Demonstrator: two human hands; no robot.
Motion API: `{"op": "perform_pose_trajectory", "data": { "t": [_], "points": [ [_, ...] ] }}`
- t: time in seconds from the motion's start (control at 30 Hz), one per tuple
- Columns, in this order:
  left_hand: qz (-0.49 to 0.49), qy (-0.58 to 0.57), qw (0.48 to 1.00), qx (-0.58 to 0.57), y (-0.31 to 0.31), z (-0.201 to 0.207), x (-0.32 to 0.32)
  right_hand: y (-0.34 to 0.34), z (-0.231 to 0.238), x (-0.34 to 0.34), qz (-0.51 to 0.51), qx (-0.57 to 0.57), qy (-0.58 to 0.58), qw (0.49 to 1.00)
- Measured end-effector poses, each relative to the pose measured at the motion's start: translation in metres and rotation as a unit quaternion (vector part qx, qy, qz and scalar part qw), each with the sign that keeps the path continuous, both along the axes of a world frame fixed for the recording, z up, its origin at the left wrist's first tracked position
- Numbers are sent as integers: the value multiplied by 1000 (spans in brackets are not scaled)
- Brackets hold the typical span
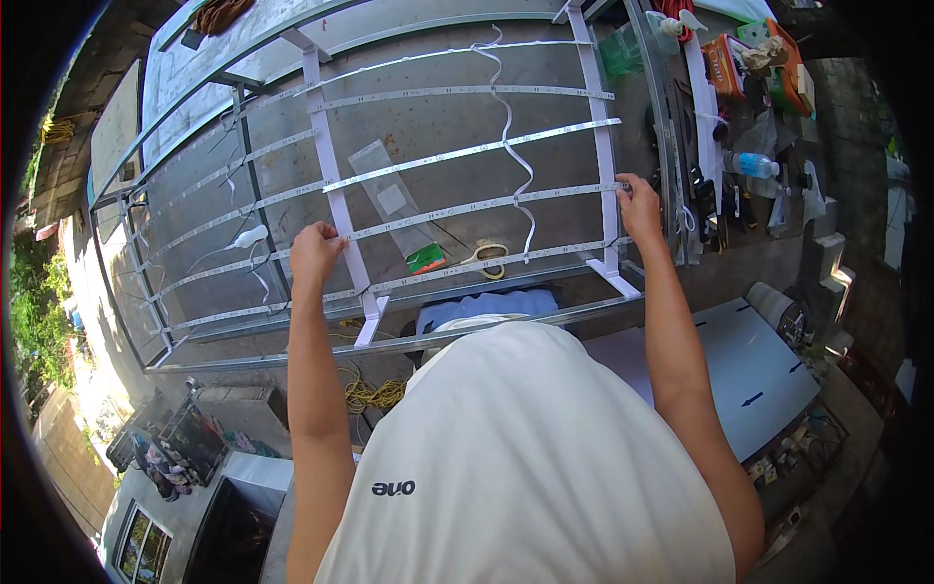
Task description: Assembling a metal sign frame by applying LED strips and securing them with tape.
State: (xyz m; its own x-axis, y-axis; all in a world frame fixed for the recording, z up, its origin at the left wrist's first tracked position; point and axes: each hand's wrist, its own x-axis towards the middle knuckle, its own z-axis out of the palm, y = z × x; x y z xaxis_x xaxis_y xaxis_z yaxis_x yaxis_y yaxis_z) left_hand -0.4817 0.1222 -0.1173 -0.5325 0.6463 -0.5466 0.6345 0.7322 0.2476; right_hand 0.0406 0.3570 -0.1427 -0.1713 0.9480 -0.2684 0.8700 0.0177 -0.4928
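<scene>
The person leans over a metal frame (457, 336) crossed by thin light strips. The left hand (316, 251) is clenched, pinching one strip (467, 207) where it meets the left white bar (336, 200); the right hand (639, 206) presses loosely curled fingers on the right white bar (601, 146) — whether it grips anything cannot be told. The step looks like seating a strip across the bars. Next likely calls for even tension and keeping the strip straight.
</scene>
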Motion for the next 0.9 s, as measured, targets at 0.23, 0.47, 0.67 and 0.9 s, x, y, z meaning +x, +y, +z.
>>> {"op": "perform_pose_trajectory", "data": {
  "t": [0.23, 0.47, 0.67, 0.9],
  "points": [
    [-12, -2, 1000, -8, -3, 0, -3, 3, 1, -1, -18, -35, 17, 999],
    [-40, 23, 999, 12, -3, -3, 2, 6, 4, 2, -16, -49, 4, 999],
    [-20, -1, 1000, -9, -4, -2, -3, 5, 9, -4, -4, -44, 9, 999],
    [-18, -12, 1000, -21, -1, -7, -10, 3, 21, -8, 79, 48, -58, 994]
  ]
}}
